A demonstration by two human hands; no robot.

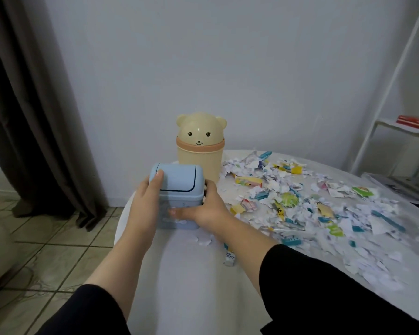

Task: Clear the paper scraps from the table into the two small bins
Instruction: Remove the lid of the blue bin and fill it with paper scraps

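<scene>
Head view has your left hand [143, 195] and right hand [209, 209] clasping the blue bin [177, 187] by its sides, just in front of the bear bin [198, 151]. The paper scraps [300, 206] litter the surface [191, 281] right of the bear bin; they are probably feather-light and loose, so pinch bunched handfuls.

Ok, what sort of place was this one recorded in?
Probably a room in a home: a dark floor-length curtain over beige floor tiles, a white ladder shelf against the plain wall, and a cream bear-shaped plastic bin on the white table.
</scene>
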